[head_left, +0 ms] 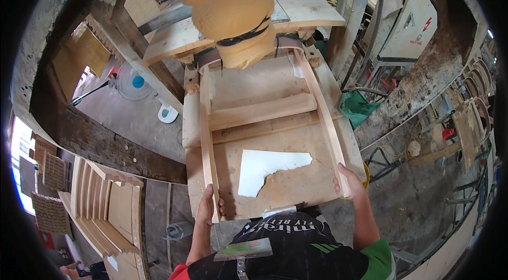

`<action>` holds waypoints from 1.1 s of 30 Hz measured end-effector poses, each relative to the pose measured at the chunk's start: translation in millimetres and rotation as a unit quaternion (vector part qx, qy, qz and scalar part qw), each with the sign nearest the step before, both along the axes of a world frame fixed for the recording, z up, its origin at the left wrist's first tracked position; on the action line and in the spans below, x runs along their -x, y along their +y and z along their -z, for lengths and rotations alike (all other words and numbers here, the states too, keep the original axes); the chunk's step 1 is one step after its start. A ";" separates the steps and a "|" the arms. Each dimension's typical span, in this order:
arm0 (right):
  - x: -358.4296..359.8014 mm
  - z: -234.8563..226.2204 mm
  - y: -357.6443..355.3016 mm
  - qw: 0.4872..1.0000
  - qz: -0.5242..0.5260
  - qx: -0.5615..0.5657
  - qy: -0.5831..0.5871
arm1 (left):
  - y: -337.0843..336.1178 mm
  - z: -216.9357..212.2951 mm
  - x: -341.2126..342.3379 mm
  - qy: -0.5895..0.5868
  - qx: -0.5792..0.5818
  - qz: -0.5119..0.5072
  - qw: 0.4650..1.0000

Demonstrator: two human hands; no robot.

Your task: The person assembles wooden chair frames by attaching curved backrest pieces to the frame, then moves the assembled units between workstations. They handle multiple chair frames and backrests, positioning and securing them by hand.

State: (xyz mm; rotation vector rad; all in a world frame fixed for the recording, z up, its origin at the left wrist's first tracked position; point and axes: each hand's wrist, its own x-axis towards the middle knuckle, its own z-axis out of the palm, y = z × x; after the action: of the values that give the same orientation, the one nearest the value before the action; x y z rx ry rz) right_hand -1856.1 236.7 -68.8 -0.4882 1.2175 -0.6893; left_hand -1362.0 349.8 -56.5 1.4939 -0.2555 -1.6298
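A pale wooden frame lies over a plywood board, with two long side rails, a crosspiece between them and a curved rail at its far end. My left hand is closed round the near end of the left rail. On the right, my right hand grips the near end of the other rail. Over the far end hangs a rounded machine part coated in thick tan dust, hiding part of the curved rail. A torn white sheet rests on the plywood board between the rails.
Heavy metal beams flank the board on both sides. Beyond the left beam stand a floor fan and a stack of curved wooden parts. At the right are a green cloth and a grey electrical cabinet.
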 end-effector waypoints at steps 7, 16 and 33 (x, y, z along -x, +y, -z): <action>-0.6 -4.0 -3.3 0.999 0.000 -0.028 0.022 | -3.6 -1.3 -0.5 0.014 -0.010 -0.008 1.000; -3.4 -1.8 4.5 0.999 0.014 -0.027 0.029 | -0.2 -1.9 -6.5 -0.020 -0.007 0.014 1.000; -5.9 1.0 1.2 0.999 0.005 -0.006 0.036 | 2.6 5.9 -2.5 -0.029 -0.005 0.004 1.000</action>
State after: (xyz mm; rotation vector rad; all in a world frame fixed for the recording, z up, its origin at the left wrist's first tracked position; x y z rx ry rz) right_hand -1850.3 237.9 -69.8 -0.5011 1.2906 -0.6781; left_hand -1359.5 352.4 -62.4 1.5506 -0.2868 -1.5972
